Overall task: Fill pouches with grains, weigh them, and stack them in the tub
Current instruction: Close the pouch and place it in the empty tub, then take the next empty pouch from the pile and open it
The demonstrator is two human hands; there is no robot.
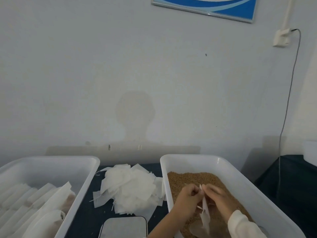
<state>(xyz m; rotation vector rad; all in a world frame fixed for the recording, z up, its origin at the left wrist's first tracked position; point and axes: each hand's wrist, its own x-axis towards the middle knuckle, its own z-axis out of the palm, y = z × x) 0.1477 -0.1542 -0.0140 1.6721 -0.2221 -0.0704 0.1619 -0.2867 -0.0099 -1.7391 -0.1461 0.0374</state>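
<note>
A white tub [221, 164] at the right holds brown grains [188, 179]. Over the grains my left hand [187, 197] and my right hand [217, 197] each pinch the top edge of a thin white pouch [205, 215], which hangs between them down onto the grains. A second white tub [82, 182] at the left holds rows of filled white pouches [25, 201]. Between the tubs lies a loose pile of empty pouches [130, 188]. The scale [125, 226] with its pale platform sits at the bottom centre.
The tubs stand on a dark table against a pale wall. A socket [281, 37] with a cable [289, 93] is on the wall at the right. A framed blue poster [205, 6] hangs above. A dark cloth-covered surface [291, 179] stands at far right.
</note>
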